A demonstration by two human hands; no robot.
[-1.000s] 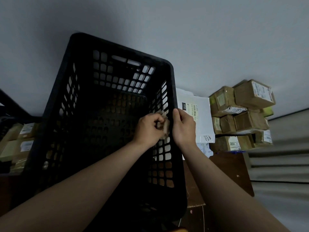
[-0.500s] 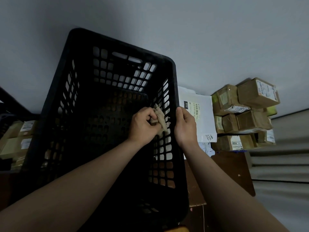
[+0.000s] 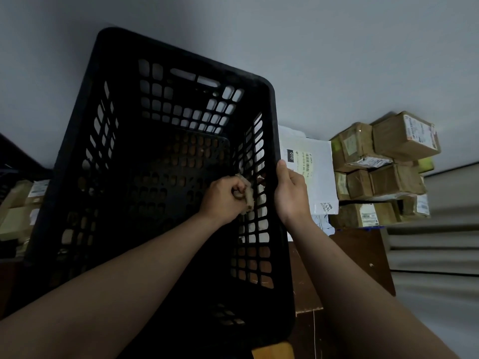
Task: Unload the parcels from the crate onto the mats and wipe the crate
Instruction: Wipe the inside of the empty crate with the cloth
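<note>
A big black perforated crate (image 3: 85,130) fills the middle of the view and holds no parcels. My left hand (image 3: 223,199) is inside it, gripping a crumpled beige cloth (image 3: 247,193) against the inner face of the right wall. My right hand (image 3: 291,193) grips the crate's right rim from outside. Several brown cardboard parcels (image 3: 383,164) are stacked to the right, and a white mailer bag (image 3: 315,167) lies between them and the crate.
More parcels (image 3: 20,206) sit at the left, behind the crate. A dark brown table surface (image 3: 363,255) shows at the lower right under the stack. Grey wall lies behind everything, with a ribbed grey surface (image 3: 435,250) at the far right.
My left hand with the cloth has slid lower along the inside of the right wall. My right hand stays on the rim, and the view has shifted slightly.
</note>
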